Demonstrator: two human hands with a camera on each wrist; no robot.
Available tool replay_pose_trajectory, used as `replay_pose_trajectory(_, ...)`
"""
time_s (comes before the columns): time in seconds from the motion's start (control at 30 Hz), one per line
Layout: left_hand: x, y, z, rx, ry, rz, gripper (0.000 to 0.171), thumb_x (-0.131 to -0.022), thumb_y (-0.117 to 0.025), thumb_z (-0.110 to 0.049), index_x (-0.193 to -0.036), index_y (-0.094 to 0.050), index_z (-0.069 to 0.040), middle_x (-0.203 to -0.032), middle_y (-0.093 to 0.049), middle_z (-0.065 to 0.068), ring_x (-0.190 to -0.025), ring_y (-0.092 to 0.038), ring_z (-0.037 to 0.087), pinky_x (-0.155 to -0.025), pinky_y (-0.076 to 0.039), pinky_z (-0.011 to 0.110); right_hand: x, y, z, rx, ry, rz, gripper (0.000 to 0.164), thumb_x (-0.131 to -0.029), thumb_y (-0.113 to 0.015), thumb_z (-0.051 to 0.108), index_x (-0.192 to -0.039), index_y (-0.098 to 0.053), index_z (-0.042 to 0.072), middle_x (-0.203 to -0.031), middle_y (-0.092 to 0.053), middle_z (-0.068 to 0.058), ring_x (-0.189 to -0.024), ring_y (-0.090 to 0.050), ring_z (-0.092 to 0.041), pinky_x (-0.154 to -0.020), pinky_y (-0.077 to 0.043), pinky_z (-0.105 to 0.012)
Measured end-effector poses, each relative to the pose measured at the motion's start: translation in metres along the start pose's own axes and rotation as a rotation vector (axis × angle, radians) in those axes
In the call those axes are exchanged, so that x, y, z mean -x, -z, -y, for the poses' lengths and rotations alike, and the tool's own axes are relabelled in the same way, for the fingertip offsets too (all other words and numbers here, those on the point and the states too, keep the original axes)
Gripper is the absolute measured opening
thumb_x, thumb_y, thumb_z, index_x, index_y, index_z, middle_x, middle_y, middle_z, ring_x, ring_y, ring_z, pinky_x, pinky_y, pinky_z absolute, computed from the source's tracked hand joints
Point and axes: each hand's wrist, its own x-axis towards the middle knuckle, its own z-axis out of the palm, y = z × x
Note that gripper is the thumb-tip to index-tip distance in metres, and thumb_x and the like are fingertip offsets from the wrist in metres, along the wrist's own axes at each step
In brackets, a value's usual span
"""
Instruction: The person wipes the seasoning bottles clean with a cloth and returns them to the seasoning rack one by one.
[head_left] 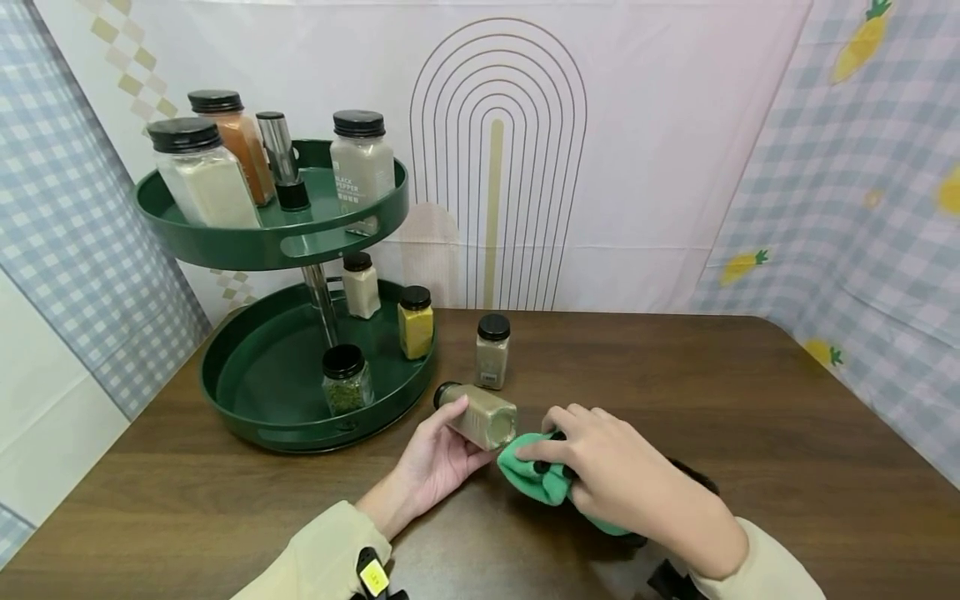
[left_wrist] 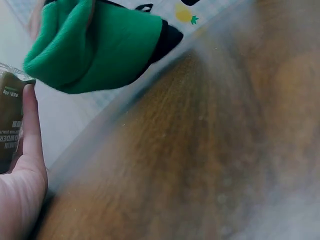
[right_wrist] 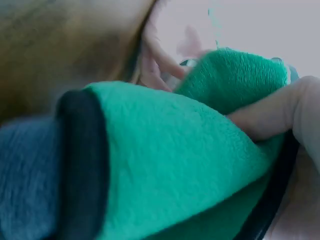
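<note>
My left hand grips a square-sided spice jar of greenish-beige powder, tilted on its side with its base toward my right hand. The jar's black lid points up and left. In the left wrist view the printed label of the jar shows at the left edge. My right hand pinches a bunched green cloth with dark edging, close beside the jar's base. Folds of the cloth fill much of the right wrist view, with a finger pressed into them.
A two-tier green turntable rack stands at the left, bearing several spice jars and a metal grinder. Behind the held jar, a black-lidded jar stands upright on the brown table. A patterned curtain hangs behind the table.
</note>
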Motion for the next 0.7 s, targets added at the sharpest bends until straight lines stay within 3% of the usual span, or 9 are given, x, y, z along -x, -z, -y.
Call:
replay_pose_trajectory(0.27, 0.001, 0.001, 0.002, -0.046, 0.011, 0.042, 0.044, -0.096, -0.040, -0.023, -0.135, -0.023, -0.012, -0.119, -0.043, 0.006, -0.103, -0.052, 0.015, -0.085, -0.050, 0.029, 0.000, 0.004, -0.007, 0.018, -0.079, -0.191, 0.060, -0.066, -0.059, -0.008, -0.115, -0.067, 0.026, -0.097, -0.059, 0.002, -0.074, -0.052, -0.013, -0.060, -0.044, -0.028)
replay_pose_trajectory(0.4, 0.001, 0.001, 0.002, -0.080, -0.005, 0.014, 0.044, -0.096, -0.039, -0.024, -0.135, -0.024, -0.011, -0.118, -0.042, 0.006, -0.100, -0.052, 0.015, -0.082, -0.051, 0.027, -0.001, -0.003, -0.006, 0.018, -0.037, -0.175, 0.063, -0.066, -0.058, -0.009, -0.119, -0.064, 0.024, -0.095, -0.057, 0.000, -0.071, -0.048, -0.012, -0.061, -0.042, -0.025)
replay_pose_trajectory(0.7, -0.002, 0.003, 0.002, -0.031, -0.031, -0.028, 0.057, -0.098, -0.043, -0.037, -0.137, -0.019, -0.005, -0.121, -0.041, 0.007, -0.099, -0.056, 0.011, -0.085, -0.050, 0.023, -0.001, -0.007, -0.003, 0.023, -0.003, -0.160, 0.065, -0.066, -0.062, -0.008, -0.123, -0.061, 0.022, -0.094, -0.055, -0.002, -0.071, -0.046, -0.012, -0.062, -0.042, -0.025)
